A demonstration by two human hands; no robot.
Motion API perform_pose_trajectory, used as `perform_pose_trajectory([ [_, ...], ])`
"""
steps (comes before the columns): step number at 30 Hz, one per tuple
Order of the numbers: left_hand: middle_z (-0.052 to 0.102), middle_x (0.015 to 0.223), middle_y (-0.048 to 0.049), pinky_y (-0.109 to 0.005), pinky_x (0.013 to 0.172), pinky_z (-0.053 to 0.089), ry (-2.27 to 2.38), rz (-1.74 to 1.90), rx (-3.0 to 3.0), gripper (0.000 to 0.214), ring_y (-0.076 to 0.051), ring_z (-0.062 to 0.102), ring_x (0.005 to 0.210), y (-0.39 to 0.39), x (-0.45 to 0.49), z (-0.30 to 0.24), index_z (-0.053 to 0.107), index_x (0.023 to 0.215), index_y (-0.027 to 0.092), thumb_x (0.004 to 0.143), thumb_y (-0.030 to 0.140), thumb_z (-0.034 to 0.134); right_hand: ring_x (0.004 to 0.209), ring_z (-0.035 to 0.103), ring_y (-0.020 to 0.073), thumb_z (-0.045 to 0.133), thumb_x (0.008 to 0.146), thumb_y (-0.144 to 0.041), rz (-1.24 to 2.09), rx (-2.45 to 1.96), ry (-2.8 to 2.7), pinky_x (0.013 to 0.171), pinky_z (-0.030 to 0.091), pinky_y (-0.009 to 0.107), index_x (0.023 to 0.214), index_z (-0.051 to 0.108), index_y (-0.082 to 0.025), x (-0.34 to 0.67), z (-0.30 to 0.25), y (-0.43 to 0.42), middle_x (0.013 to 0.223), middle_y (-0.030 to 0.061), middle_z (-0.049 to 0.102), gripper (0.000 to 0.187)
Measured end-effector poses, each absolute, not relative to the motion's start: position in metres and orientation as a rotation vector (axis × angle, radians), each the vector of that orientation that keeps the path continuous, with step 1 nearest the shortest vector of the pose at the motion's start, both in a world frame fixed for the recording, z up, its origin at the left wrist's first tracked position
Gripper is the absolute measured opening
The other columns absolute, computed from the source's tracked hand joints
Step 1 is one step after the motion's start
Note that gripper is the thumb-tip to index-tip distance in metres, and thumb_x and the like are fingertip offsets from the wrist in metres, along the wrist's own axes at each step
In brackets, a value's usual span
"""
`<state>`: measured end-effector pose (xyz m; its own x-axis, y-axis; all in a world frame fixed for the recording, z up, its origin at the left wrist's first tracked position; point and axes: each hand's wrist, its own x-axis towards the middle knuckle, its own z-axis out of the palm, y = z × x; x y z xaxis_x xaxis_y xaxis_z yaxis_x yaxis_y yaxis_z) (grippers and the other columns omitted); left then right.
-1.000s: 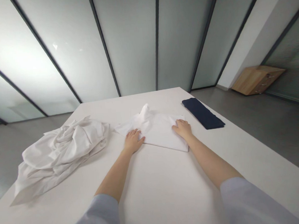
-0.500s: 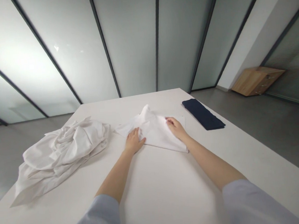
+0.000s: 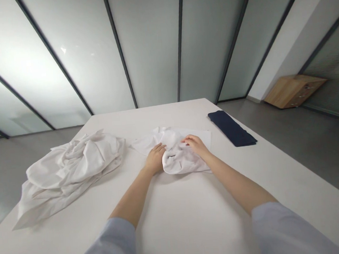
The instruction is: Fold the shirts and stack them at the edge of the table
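A partly folded white garment (image 3: 187,161) lies on the white table in front of me. Its near part is bunched into a rounded, rumpled fold, while a flatter part spreads out behind. My left hand (image 3: 156,159) is at the left side of this fold, fingers bent over the cloth, the thumb hidden. Over on the right, my right hand (image 3: 197,145) has its fingers curled together at the top of the fold, pinching the fabric. How much cloth each hand grips is partly hidden.
A large crumpled heap of white cloth (image 3: 75,167) lies on the left of the table (image 3: 177,221). A dark navy folded cloth (image 3: 231,128) lies near the right edge. Beyond stand frosted glass panels (image 3: 150,45) and a wooden cabinet (image 3: 288,91) on the floor.
The raised peak of the white garment has come down, and a rumpled fold now lies toward me between my hands. My right hand has shifted slightly left; my left hand has moved slightly right.
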<state>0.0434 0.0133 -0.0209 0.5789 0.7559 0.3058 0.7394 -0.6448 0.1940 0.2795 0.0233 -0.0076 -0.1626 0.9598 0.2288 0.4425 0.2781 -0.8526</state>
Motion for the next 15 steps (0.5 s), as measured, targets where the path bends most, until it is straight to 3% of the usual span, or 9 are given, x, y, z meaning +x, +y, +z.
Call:
perform_pose_trajectory([
  [4, 0.068, 0.108, -0.0071, -0.037, 0.104, 0.042, 1.373, 0.732, 2.554, 0.020, -0.024, 0.056, 0.116, 0.015, 0.040, -0.020, 0.066, 0.097, 0.023, 0.078, 0.025, 0.066, 0.131, 0.045, 0.0232, 0.044, 0.087, -0.027, 0.461, -1.551, -1.994, 0.108, 0.033, 0.040, 0.124, 0.060, -0.017, 0.306, -0.032, 0.042, 0.136, 0.0110, 0.056, 0.042],
  [7, 0.068, 0.099, -0.0059, -0.037, 0.096, 0.046, 1.491, 0.894, 2.405, 0.011, -0.024, 0.059, 0.108, 0.016, 0.032, -0.021, 0.063, 0.087, 0.023, 0.077, 0.021, 0.063, 0.140, 0.033, 0.0258, 0.043, 0.092, -0.036, 0.355, -1.698, -2.237, 0.113, 0.024, 0.043, 0.135, 0.053, -0.018, 0.307, -0.044, 0.045, 0.149, 0.0110, 0.043, 0.047],
  [11, 0.065, 0.097, -0.0056, -0.038, 0.091, 0.047, 1.771, 1.221, 2.076, 0.010, -0.025, 0.058, 0.103, 0.022, 0.009, -0.027, 0.058, 0.087, 0.022, 0.078, 0.018, 0.058, 0.140, 0.030, 0.0311, 0.041, 0.094, -0.042, 0.232, -1.963, -2.153, 0.112, 0.023, 0.048, 0.136, 0.051, -0.022, 0.308, -0.044, 0.049, 0.152, 0.0093, 0.037, 0.048],
  [15, 0.063, 0.091, -0.0045, -0.036, 0.087, 0.046, 1.851, 1.503, 1.623, 0.015, -0.024, 0.059, 0.097, 0.028, -0.006, -0.030, 0.056, 0.094, 0.019, 0.079, 0.020, 0.055, 0.133, 0.037, 0.0364, 0.039, 0.093, -0.039, 0.144, -2.187, -1.863, 0.106, 0.026, 0.055, 0.133, 0.053, -0.019, 0.325, -0.036, 0.049, 0.144, 0.0139, 0.047, 0.047],
])
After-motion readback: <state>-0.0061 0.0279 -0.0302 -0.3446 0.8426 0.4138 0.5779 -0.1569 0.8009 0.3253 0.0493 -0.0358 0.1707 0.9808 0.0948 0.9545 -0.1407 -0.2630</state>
